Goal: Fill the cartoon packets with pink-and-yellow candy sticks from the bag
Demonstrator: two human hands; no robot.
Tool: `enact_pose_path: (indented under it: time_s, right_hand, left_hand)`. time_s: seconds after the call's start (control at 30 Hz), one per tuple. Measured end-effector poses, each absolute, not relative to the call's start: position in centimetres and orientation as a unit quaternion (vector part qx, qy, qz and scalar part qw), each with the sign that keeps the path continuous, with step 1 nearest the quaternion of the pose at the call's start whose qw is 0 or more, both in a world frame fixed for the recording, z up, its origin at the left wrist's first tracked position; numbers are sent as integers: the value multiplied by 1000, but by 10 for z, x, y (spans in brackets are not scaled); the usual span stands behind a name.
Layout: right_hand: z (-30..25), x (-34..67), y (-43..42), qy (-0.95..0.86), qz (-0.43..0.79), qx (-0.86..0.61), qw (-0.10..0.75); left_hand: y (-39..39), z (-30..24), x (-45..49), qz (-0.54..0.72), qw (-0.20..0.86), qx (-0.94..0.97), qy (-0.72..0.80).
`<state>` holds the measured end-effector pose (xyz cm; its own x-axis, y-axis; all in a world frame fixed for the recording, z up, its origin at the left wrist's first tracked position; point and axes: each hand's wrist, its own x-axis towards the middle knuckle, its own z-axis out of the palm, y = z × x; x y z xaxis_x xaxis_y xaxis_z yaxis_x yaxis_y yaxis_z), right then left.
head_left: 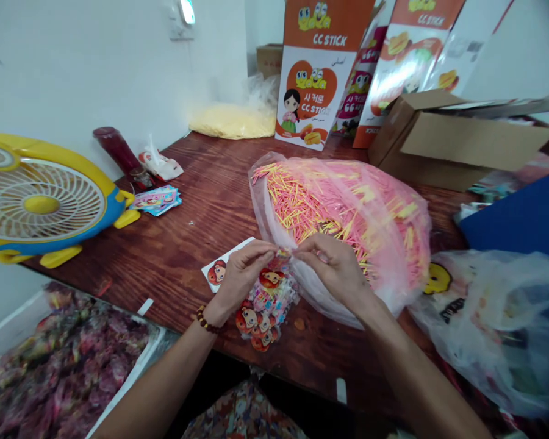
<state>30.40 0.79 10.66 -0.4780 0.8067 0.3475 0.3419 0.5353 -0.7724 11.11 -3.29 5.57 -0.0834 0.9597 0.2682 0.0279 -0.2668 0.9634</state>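
My left hand (244,268), a beaded bracelet at its wrist, pinches the top edge of a small clear plastic packet (269,299) printed with red-haired cartoon figures. Opposite it, the thumb and fingers of my right hand (332,268) are closed at the same top edge. Small colourful pieces show through the packet, which hangs just over the table's front part. Partly behind my left hand lies a white card (217,271) with a cartoon face. Beyond my right hand rests a large pink translucent bag (393,244) full of thin pink and yellow sticks (297,201).
A yellow and blue fan (43,201), a dark red bottle (119,152), tissues (160,164) and printed packets (158,200) are at left. Tall cartons (320,79) and an opened cardboard box (466,146) line the back. A white plastic bag (494,329) is at right; a bin of wrapped pieces (68,360) stands lower left.
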Motion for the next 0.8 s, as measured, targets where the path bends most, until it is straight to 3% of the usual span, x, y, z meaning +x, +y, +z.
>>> enact_pose_path:
  time_s: [0.27,0.47,0.6,0.8]
  right_hand:
    - [103,299,17,-751,403,-373,368]
    - [87,295,26,-650,513,-401,391]
    - [81,291,24,-612,546,-399,410]
    - [77,288,23,-562,610,-399,391]
  left_hand:
    - [-32,58,112,578,401,518,487]
    - [-31,60,108,559,536,416,476]
    - [-32,56,102,480,644,405,436]
    - [-35,49,103,478,626,406,464]
